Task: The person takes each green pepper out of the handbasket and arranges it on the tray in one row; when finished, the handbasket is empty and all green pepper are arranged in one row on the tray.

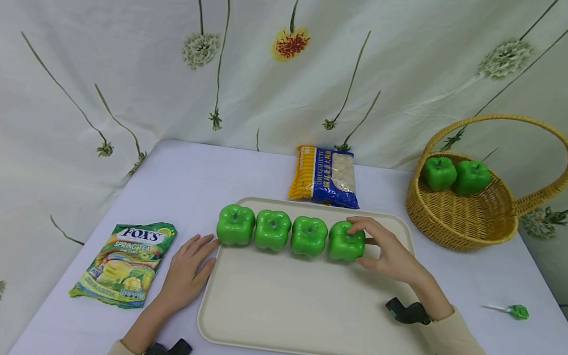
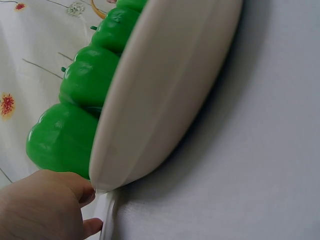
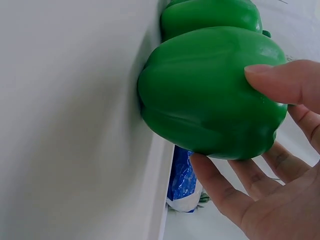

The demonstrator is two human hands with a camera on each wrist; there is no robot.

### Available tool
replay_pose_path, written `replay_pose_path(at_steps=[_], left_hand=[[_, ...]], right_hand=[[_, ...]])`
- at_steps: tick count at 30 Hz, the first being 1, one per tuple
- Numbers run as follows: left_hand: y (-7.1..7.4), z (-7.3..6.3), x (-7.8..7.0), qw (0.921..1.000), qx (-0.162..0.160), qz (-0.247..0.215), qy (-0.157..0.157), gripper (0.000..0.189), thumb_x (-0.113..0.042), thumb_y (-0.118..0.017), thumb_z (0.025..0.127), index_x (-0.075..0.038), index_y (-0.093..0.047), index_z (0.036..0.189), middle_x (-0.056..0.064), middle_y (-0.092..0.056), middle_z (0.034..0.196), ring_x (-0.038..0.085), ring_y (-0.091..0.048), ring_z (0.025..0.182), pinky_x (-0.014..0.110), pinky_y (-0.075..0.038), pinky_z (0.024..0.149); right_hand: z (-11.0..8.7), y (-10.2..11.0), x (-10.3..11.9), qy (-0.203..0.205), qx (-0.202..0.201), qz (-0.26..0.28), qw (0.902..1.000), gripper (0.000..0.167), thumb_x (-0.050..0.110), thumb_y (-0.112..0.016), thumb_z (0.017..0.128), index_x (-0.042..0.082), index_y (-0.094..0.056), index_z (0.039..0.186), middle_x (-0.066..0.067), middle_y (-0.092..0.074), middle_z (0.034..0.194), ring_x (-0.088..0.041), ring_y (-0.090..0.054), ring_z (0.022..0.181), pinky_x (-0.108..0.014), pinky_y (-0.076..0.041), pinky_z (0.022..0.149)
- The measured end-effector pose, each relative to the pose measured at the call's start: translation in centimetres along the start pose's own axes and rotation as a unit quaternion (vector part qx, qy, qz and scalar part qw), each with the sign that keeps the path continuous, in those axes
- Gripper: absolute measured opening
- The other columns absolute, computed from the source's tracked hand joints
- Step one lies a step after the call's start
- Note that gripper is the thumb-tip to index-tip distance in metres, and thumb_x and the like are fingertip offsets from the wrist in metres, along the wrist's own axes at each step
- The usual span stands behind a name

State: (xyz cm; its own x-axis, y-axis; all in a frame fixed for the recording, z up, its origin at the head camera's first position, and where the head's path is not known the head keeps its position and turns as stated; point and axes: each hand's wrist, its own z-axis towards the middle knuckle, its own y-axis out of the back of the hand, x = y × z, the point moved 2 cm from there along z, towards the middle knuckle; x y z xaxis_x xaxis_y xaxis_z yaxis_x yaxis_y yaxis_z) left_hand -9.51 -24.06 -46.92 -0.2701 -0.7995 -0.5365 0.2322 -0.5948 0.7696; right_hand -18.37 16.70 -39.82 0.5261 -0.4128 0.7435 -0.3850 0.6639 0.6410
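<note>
Several green bell peppers (image 1: 272,230) stand in a row along the far side of a beige tray (image 1: 304,305). My right hand (image 1: 392,254) grips the rightmost bell pepper (image 1: 347,245), which stands on the tray. In the right wrist view, the thumb (image 3: 280,85) lies against one side of that pepper and the fingers (image 3: 220,192) curve round the other. At the tray's left edge my left hand (image 1: 186,275) lies with relaxed fingers, the fingertips right beside the leftmost bell pepper (image 1: 235,225). The left wrist view shows them at the tray rim (image 2: 102,185).
A wicker basket (image 1: 461,217) with a tall handle holds two more green peppers (image 1: 471,177) at the back right. Behind the tray lies a pasta bag (image 1: 326,176). A candy bag (image 1: 126,265) is left of my left hand, and a green lollipop (image 1: 518,311) lies at the right.
</note>
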Motion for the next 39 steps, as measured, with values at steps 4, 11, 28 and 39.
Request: replay_pose_path(at_steps=[4,11,28,39], left_hand=[[0.0,0.0,0.0,1.0,0.002,0.0,0.0,0.039,-0.007,-0.056,0.094,0.0,-0.057,0.133,0.025,-0.052,0.138,0.049,-0.035,0.135,0.073,-0.023,0.104],[0.0,0.0,-0.1,1.0,0.003,0.0,0.001,0.039,-0.007,-0.056,0.095,0.0,-0.057,0.133,0.025,-0.052,0.138,0.049,-0.035,0.135,0.073,-0.023,0.104],[0.0,0.0,0.0,1.0,0.002,0.002,0.0,0.039,-0.008,-0.056,0.095,0.0,-0.057,0.133,0.025,-0.052,0.138,0.049,-0.035,0.135,0.073,-0.023,0.104],[-0.1,0.0,0.1,1.0,0.001,-0.001,-0.003,0.039,-0.008,-0.056,0.094,-0.001,-0.057,0.133,0.025,-0.052,0.139,0.049,-0.035,0.135,0.072,-0.023,0.105]], right_hand=[[0.1,-0.2,0.1,-0.003,0.0,0.001,1.0,0.056,-0.01,-0.076,0.074,0.013,-0.054,0.12,-0.017,-0.046,0.145,-0.04,-0.045,0.132,-0.052,-0.053,0.093],[0.2,-0.3,0.3,-0.004,0.0,0.008,1.0,0.054,-0.009,-0.075,0.075,0.012,-0.054,0.12,-0.018,-0.045,0.146,-0.041,-0.044,0.133,-0.053,-0.052,0.093],[0.0,0.7,0.0,0.014,-0.02,-0.019,0.9995,0.077,0.007,-0.083,0.076,0.008,-0.043,0.143,-0.015,-0.046,0.145,-0.033,-0.046,0.131,-0.053,-0.052,0.096],[-1.4,5.4,-2.7,-0.045,-0.151,-0.024,0.9872,0.07,0.0,-0.076,0.081,0.001,-0.043,0.142,-0.019,-0.047,0.142,-0.013,-0.048,0.125,-0.016,-0.048,0.095]])
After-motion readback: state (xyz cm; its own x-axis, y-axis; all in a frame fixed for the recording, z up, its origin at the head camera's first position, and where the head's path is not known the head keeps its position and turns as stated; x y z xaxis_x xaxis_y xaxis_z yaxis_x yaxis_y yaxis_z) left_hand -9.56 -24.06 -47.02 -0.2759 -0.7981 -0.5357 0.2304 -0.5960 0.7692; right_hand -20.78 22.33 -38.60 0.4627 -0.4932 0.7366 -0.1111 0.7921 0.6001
